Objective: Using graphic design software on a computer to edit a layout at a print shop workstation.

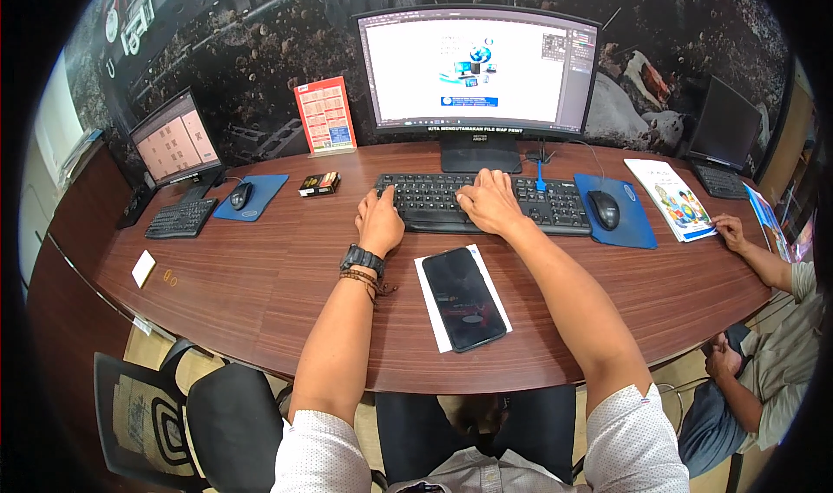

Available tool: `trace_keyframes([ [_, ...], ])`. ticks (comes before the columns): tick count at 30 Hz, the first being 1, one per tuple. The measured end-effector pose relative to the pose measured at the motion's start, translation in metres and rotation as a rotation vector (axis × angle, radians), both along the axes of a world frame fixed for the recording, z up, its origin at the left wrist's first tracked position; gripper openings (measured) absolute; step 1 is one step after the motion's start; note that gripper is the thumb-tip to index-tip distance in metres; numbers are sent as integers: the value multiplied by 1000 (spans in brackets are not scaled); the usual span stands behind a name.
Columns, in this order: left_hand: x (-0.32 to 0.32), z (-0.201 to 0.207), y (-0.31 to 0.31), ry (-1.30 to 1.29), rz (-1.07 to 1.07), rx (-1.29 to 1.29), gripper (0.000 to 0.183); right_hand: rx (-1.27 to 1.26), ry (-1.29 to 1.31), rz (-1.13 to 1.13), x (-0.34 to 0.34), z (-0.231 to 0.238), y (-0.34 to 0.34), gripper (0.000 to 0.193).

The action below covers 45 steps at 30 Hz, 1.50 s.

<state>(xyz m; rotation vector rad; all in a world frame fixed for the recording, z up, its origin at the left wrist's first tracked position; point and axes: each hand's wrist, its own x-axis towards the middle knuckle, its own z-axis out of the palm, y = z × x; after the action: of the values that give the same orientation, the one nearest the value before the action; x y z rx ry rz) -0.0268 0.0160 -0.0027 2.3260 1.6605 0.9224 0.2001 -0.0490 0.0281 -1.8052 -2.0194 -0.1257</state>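
I'm resting my empty, loosely curled left hand [380, 222] and right hand [492, 203] apart on the long black plastic keyboard [429, 200] beneath them, seemingly for reaching more keys.

Left hand [380, 221]: a chunky black wristwatch [363, 259] with a ribbed strap is fitted at the wrist. Directly on the elbow side of the wristwatch sits a brown beaded bracelet [360, 277], a loose cord end trailing to its right. Farther from the wristwatch, toward the lower edge, is a short left sleeve [321, 454], white with small dark dots. The right sleeve [635, 441], well right of the wristwatch, matches; a small coloured fleck at its hem is too small to identify. Below and right of the wristwatch: a pale buttoned shirt front [464, 469] and dark trousers [415, 423].
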Motion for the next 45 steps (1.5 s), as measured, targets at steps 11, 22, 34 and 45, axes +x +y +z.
trace_keyframes([
  [11, 8, 5, -9, -26, -77, 114, 28, 100, 76, 81, 17, 2, -10, 31],
  [22, 4, 6, -3, -17, 14, 118, 38, 84, 100, 38, 13, -2, -2, 27],
  [34, 6, 0, -4, 76, -12, 179, 43, 7, 29, -84, -9, -4, 7, 32],
  [45, 6, 6, -1, 67, -31, 89, 43, 463, 8, -299, 170, -14, -82, 22],
])
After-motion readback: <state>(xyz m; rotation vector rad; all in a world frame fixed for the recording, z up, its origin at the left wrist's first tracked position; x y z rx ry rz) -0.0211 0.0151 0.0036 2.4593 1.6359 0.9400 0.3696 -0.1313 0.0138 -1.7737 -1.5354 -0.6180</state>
